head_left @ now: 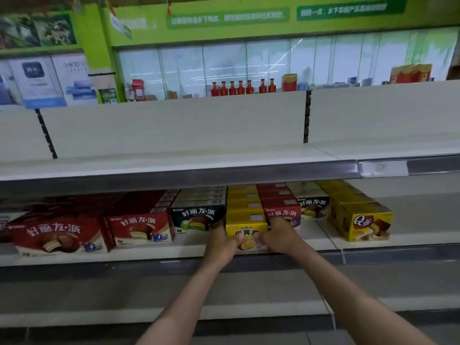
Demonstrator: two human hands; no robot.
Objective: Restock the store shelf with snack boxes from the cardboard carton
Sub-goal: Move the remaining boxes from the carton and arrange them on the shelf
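1. Both of our hands grip the yellow snack box [245,229] at the front of the middle shelf [139,252]: our left hand [220,241] curls round its left edge and our right hand [280,239] round its right edge, with knuckles toward us.
2. Behind that box, a row of matching yellow boxes [242,199] runs toward the back of the shelf.
3. Just left of the grip stands a dark green-fronted box [196,217], touching or nearly touching our left hand; further left sit a red box [140,227] and a larger red box [59,236].
4. Just right of the grip, a red box row [282,206] is partly covered by our right hand; beyond it comes another dark box [312,206], then a yellow Q-marked box [364,224] set well apart.
5. Above the grip, the upper shelf [174,155] holds nothing we can see.
6. Far behind, red bottles [242,87] line a distant counter under green signage [273,13].
7. We cannot see the cardboard carton.
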